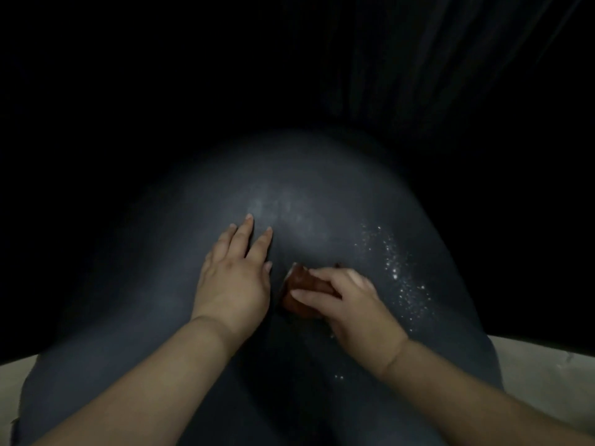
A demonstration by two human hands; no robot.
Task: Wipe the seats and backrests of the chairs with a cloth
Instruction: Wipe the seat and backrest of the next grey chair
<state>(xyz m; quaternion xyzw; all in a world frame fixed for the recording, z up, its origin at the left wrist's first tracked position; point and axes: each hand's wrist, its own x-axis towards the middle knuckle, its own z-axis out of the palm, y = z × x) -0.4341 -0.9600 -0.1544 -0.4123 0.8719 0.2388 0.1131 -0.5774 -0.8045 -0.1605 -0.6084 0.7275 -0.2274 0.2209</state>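
A dark grey-blue padded chair surface (154,284) fills the middle of the head view, lit only near its centre. My left hand (233,278) lies flat on it with straight fingers pointing away from me. Just to its right, my right hand (349,304) grips a small folded reddish-brown cloth (297,292) and holds it against the surface. White specks (399,268) are scattered on the padding to the right of the cloth. A paler smear (273,206) shows beyond my left fingertips.
Everything beyond the chair is black. Faint vertical folds, perhaps a curtain (418,75), show at the upper right. A pale floor or ledge (547,381) appears at the lower right and another pale strip (13,371) at the lower left.
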